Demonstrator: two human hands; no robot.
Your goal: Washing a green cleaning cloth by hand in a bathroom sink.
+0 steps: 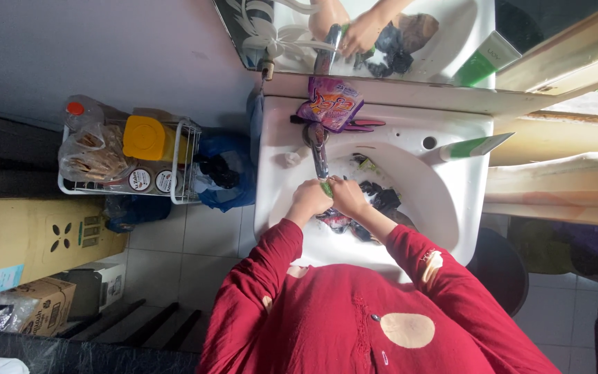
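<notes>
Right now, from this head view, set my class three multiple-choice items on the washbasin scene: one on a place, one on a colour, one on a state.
1. Where does the purple sachet pack lie?
A. on the basin ledge behind the tap
B. on the floor tiles
C. in the wire rack

2. What colour are the person's sleeves?
A. blue
B. red
C. white

3. How are the left hand and right hand placed?
A. apart, on the basin rim
B. together under the tap, over the basin
C. gripping the green tube

Answers: 1 A, it rests on the ledge by the mirror; 2 B, both arms show red; 3 B, they meet below the spout, above dark cloth.
</notes>
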